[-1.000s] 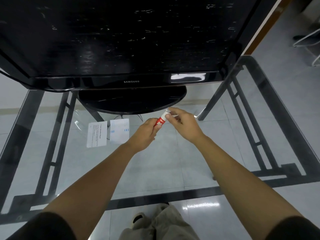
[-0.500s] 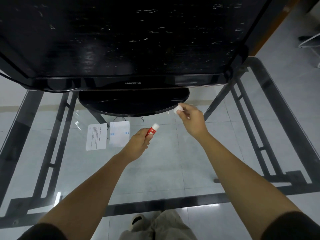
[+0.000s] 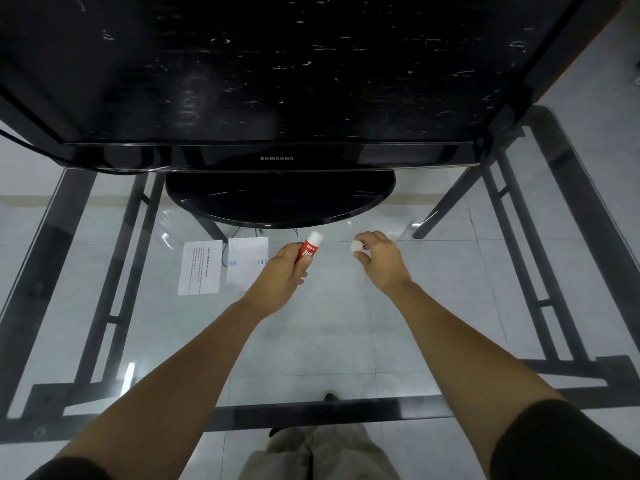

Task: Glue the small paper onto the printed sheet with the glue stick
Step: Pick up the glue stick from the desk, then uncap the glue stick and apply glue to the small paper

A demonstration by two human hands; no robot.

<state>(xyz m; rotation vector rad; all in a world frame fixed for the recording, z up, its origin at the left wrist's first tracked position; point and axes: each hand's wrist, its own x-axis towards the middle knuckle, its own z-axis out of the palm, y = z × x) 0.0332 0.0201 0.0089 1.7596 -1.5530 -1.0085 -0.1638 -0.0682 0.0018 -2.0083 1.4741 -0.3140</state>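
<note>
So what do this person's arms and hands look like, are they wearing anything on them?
Both hands are bare: the left hand and right hand have no gloves, rings or watch visible. The forearms are uncovered, and dark short sleeves begin only near the bottom corners of the view.

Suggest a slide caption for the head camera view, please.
Left hand holds the glue stick, right hand its cap, beside two papers.
</note>
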